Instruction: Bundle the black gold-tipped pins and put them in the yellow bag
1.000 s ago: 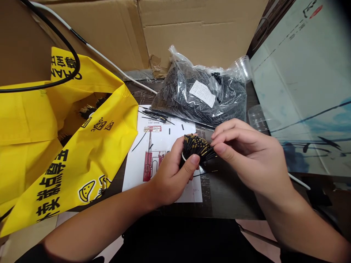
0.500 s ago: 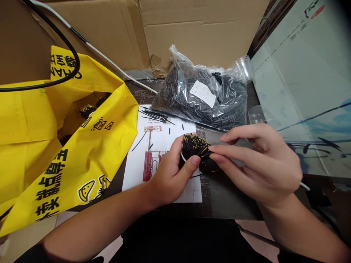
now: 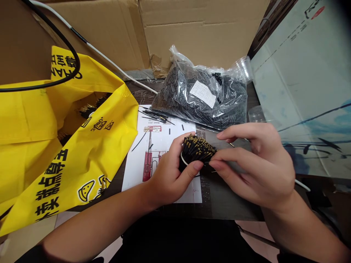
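A thick bundle of thin black wires with gold-coloured tips rests in my left hand, its tips facing up and to the right. A white band goes round the bundle, and my left fingers and thumb are wrapped about it. My right hand meets the bundle's right edge with thumb and a finger pinched together. What lies between those fingertips is too small to tell. One finger of that hand is held apart above, and a small gold tip shows beneath it.
A printed sheet lies under my left hand, with loose black wires on it. Behind stands a clear bag of short black tubes. A yellow bag holding more bundles is at left. Cardboard closes off the back.
My right hand has shifted slightly left and down along the bundle's edge. The bundle has turned a little in my left hand, so more gold tips show.
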Available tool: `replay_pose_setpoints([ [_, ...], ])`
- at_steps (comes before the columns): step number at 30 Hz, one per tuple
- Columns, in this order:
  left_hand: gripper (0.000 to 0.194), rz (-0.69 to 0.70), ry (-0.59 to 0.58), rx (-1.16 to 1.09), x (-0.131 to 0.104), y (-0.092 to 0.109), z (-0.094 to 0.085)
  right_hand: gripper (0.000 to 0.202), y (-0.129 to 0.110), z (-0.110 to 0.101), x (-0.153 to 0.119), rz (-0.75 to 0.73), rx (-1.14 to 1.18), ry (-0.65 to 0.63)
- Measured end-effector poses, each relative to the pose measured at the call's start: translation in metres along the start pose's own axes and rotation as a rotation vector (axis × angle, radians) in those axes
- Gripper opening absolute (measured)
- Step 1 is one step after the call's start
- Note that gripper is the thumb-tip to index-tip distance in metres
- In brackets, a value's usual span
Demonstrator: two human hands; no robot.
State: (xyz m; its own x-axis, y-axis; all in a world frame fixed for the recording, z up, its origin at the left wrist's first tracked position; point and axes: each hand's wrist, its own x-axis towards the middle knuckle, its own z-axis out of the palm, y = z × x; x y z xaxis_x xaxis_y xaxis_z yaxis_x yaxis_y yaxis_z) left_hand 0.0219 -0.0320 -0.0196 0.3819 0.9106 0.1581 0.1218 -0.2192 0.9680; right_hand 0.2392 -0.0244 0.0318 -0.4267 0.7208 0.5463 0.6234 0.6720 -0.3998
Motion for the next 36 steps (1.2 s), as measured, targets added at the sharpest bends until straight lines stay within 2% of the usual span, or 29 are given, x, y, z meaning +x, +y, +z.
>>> replay_pose_setpoints([
  [3, 0.063, 0.070, 0.020, 0.053, 0.000, -0.003, -0.001, 0.006, 0.000, 0.000, 0.002, -0.039, -0.032, -0.007],
  [7, 0.062, 0.060, 0.029, 0.032, -0.001, -0.003, 0.000, 0.007, 0.000, 0.000, 0.001, -0.053, -0.009, 0.008],
  [10, 0.054, -0.023, 0.062, -0.114, -0.001, 0.000, 0.000, 0.017, 0.006, 0.001, -0.002, 0.014, 0.051, 0.130],
  [12, 0.046, -0.069, 0.141, -0.263, 0.002, 0.003, -0.002, 0.019, 0.013, 0.005, -0.003, 0.088, 0.067, 0.242],
  [13, 0.044, -0.075, 0.198, -0.334, 0.005, 0.004, -0.004, 0.018, 0.017, 0.008, -0.003, 0.119, 0.059, 0.259],
  [15, 0.040, -0.068, 0.317, -0.434, 0.012, 0.008, -0.008, 0.015, 0.024, 0.017, -0.003, 0.162, 0.041, 0.152],
  [17, 0.037, -0.041, 0.396, -0.476, 0.019, 0.010, -0.012, 0.014, 0.029, 0.027, -0.001, 0.187, 0.014, -0.049],
  [19, 0.036, -0.026, 0.407, -0.503, 0.023, 0.011, -0.014, 0.017, 0.032, 0.036, 0.002, 0.211, -0.057, -0.234],
  [22, 0.040, -0.034, 0.328, -0.535, 0.020, 0.008, -0.013, 0.019, 0.036, 0.047, 0.008, 0.201, -0.205, -0.402],
  [28, 0.046, -0.099, 0.138, -0.472, 0.004, -0.001, -0.005, 0.022, 0.048, 0.060, 0.019, 0.099, -0.274, -0.511],
  [36, 0.054, -0.084, 0.122, -0.368, -0.001, 0.003, -0.002, 0.017, 0.038, 0.057, 0.017, 0.112, -0.183, -0.527],
])
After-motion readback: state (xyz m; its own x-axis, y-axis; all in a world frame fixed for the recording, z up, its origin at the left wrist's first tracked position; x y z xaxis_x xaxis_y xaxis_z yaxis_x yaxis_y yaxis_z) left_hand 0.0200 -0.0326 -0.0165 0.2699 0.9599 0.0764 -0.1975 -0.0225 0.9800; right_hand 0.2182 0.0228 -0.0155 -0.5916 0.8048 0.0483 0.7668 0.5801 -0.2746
